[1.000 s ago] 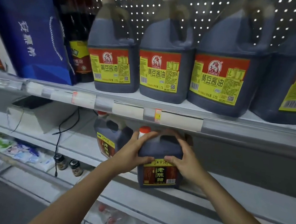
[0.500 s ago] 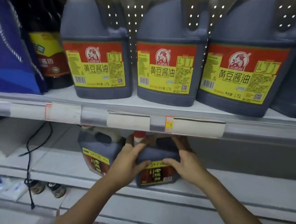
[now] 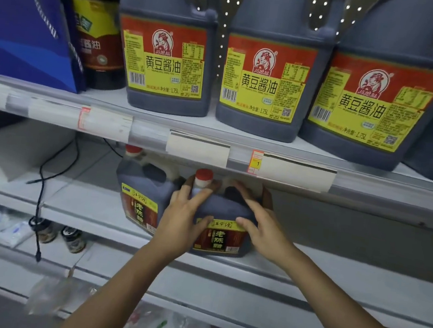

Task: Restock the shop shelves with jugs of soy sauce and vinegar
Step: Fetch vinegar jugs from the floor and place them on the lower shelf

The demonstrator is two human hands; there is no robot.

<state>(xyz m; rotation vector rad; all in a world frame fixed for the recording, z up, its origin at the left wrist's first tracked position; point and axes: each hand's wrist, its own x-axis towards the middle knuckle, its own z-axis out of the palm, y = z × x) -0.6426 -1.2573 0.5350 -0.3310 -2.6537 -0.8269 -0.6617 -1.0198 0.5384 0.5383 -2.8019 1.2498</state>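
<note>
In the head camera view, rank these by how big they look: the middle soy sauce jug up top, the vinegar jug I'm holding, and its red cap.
1. Middle soy sauce jug, though it sits nearer the camera.
2. Held vinegar jug.
3. Red cap.

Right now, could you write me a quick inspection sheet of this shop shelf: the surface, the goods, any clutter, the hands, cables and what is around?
Surface: pale grey metal middle shelf, bare to the right of the jugs.
Job's things: dark red-capped vinegar jug at the shelf's front edge; a matching second vinegar jug just to its left; three yellow-labelled soy sauce jugs on the shelf above.
Clutter: two small dark bottles one shelf down; a white cardboard box at left.
Hands: left hand and right hand grip the front jug's sides.
Cables: black cable hanging over the shelf edge.
Surroundings: blue gift bag, perforated back panel.
</note>
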